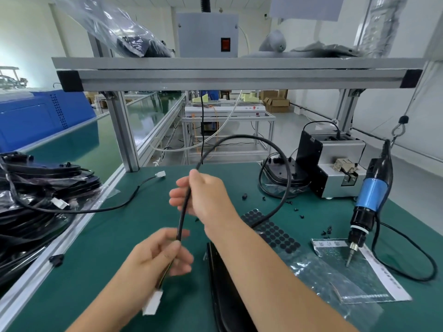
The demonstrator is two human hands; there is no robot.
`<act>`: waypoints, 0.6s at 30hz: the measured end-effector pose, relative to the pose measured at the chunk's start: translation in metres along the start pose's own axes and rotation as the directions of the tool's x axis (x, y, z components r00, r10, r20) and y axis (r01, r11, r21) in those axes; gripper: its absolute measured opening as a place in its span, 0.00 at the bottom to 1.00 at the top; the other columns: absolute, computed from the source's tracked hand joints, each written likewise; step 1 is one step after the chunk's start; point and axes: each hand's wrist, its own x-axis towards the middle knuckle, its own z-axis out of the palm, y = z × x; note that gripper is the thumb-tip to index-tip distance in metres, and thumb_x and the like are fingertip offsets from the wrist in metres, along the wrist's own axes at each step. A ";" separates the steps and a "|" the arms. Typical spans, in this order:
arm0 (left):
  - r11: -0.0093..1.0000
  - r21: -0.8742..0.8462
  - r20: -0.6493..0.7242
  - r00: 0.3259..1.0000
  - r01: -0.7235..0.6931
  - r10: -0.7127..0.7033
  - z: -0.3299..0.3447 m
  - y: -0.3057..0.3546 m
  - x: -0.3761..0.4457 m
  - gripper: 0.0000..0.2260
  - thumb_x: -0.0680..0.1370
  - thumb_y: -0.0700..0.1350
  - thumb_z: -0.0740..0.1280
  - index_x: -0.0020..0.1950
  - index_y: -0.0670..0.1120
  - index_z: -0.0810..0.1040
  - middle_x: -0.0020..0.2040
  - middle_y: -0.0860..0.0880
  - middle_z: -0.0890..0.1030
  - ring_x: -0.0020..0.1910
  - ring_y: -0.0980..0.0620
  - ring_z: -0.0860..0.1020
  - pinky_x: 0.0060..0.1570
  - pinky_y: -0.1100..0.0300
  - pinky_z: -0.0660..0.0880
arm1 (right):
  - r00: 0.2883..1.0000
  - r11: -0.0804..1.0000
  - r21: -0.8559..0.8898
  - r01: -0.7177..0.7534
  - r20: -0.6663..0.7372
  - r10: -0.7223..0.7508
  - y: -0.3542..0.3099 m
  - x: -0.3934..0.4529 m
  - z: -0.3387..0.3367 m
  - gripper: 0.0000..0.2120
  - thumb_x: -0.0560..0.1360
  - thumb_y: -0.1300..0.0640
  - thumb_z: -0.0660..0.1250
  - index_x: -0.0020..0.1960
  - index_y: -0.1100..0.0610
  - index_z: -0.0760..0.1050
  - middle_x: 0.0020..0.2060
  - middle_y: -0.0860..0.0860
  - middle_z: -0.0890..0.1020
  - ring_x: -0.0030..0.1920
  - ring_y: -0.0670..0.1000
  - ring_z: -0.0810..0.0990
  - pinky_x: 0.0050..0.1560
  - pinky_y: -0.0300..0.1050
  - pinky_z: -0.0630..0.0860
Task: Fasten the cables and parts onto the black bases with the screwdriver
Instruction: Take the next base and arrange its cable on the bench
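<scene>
Left hand pinches the black cable where its sheath ends, fingers curled round it; coloured leads run on down to a white connector hanging at 6 o'clock from that hand. Right hand, at 1 o'clock from the left, grips the same cable higher up with curled fingers. From there the cable arcs up and round to 3 o'clock, then drops behind the right forearm toward the black base lying on the green bench between the forearms

Progress, as judged: this cable is held in the air and not yet screwed down; the electric screwdriver hangs untouched at 3 o'clock. One base with its cable sits at 1 o'clock beside the screw feeder, possibly finished. A stack of further bases at 9 o'clock suggests much work remains

Count: two hands, one held cable, one base in work, one screwdriver, one feeder, one sheet of round black pads. Loose screws are scattered, too small to count; the stack cannot be counted
</scene>
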 end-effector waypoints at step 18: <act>0.983 -0.077 -0.186 0.971 -0.166 0.149 0.014 0.054 0.060 0.14 0.84 0.50 0.55 0.58 0.47 0.78 0.28 0.52 0.65 0.23 0.55 0.59 0.23 0.63 0.60 | 0.610 -0.165 -0.913 0.372 0.375 -0.698 -0.082 0.004 -0.047 0.21 0.80 0.42 0.58 0.72 0.43 0.67 0.62 0.50 0.74 0.64 0.54 0.70 0.60 0.53 0.67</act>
